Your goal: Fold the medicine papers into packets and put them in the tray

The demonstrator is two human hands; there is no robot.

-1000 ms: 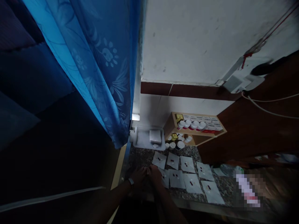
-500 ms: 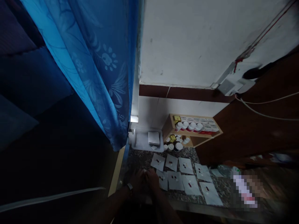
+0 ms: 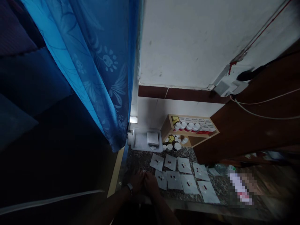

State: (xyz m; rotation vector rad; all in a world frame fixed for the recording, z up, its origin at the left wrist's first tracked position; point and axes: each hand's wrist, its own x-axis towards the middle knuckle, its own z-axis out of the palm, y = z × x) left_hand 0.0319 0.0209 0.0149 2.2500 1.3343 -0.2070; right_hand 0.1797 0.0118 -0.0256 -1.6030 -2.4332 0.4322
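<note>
My left hand (image 3: 137, 180), with a dark band on its wrist, and my right hand (image 3: 151, 184) sit close together, fingertips meeting, low over a speckled granite counter (image 3: 138, 161). The fingers are dark, and anything between them is hidden. My right hand is nearest to a white paper square (image 3: 161, 179) holding small dark pills. Several more such squares (image 3: 189, 183) lie in two rows to the right. Most carry small dark or reddish pills.
Behind the papers are a white tray (image 3: 145, 140) holding a stack of paper (image 3: 153, 138) and a wooden shelf (image 3: 189, 132) of white-capped bottles. A blue curtain (image 3: 93, 72) hangs left. A plastic bottle (image 3: 221, 168) and a pixelated object (image 3: 240, 187) are to the right.
The whole view has drifted slightly, shifting the counter and shelf left. Both hands remain together beside the papers, and no paper has visibly moved.
</note>
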